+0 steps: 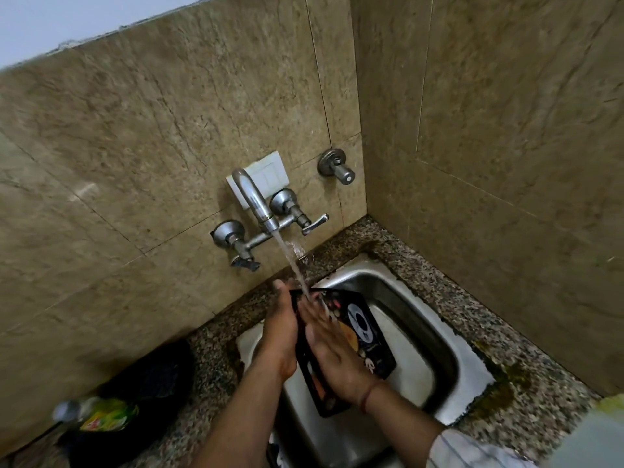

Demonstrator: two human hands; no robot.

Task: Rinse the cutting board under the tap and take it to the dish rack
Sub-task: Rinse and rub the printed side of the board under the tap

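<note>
A black cutting board (369,336) with printed pictures is held tilted over the steel sink (429,329). My left hand (282,332) grips the board's left edge, fingers curled around its far corner. My right hand (332,352) lies flat on the board's face, fingers spread toward the top. Water runs from the wall tap (255,201) in a stream that lands on the board's upper end and on my right fingers. No dish rack is in view.
A speckled granite counter (526,359) surrounds the sink, with brown tiled walls behind and to the right. A dark pan or cloth (158,376) and a green-labelled bottle (101,417) sit at the left. A second valve (337,167) sticks out of the wall.
</note>
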